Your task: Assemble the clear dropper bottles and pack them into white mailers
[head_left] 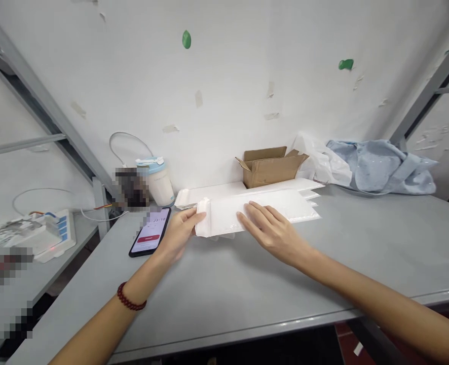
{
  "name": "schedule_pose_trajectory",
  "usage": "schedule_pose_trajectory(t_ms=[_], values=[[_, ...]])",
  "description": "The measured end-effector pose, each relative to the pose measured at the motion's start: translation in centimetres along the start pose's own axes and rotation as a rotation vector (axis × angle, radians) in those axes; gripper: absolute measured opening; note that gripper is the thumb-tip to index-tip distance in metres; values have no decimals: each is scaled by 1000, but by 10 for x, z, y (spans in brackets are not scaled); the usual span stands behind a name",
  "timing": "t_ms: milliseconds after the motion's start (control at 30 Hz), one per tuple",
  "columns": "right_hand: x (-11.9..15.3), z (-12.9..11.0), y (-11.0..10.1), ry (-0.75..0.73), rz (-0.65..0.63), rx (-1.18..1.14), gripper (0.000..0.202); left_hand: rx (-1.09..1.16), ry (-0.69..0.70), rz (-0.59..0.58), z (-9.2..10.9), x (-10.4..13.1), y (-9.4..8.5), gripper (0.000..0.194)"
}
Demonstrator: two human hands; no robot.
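Observation:
A long white paper sleeve (224,210) lies at a slant over the middle of the grey table. My left hand (182,230) pinches its folded left end between thumb and fingers. On the sleeve's upper face, near its middle, rests my right hand (268,230), palm down with the fingers spread. Behind and partly under this sleeve is a stack of similar white sleeves (220,190), their pointed right ends fanned out.
An open cardboard box (275,170) stands behind the stack, beside a white plastic bag (329,162) and a light blue bag (384,165). At the left are a phone (150,238), a lidded cup (159,185) and a power strip (63,233). The table's front edge (247,332) runs below.

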State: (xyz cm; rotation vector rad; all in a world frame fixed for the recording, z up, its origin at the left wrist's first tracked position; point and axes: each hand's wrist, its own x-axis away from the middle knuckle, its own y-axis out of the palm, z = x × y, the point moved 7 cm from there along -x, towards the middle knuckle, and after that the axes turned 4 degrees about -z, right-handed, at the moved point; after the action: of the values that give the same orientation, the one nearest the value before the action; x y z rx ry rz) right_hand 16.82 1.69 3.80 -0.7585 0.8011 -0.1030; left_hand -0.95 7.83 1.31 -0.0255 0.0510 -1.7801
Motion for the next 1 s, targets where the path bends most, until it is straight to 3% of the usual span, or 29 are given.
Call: schedule_pose_trajectory(t_ms=[300, 500, 667, 800, 1000], values=[[1, -12, 16, 5, -186, -118, 49, 42, -46, -152, -8, 9, 26, 34], [3, -17, 21, 12, -321, -263, 94, -57, -20, -258, -11, 16, 46, 26], [2, -20, 17, 0, -302, -312, 91, -210, 44, -251, -10, 21, 52, 19], [1, -23, 11, -32, -242, -326, 89, -309, 84, -227, -12, 23, 52, 28], [1, -22, 9, -44, -233, -314, 83, -355, 38, -246, -21, 18, 49, 38]])
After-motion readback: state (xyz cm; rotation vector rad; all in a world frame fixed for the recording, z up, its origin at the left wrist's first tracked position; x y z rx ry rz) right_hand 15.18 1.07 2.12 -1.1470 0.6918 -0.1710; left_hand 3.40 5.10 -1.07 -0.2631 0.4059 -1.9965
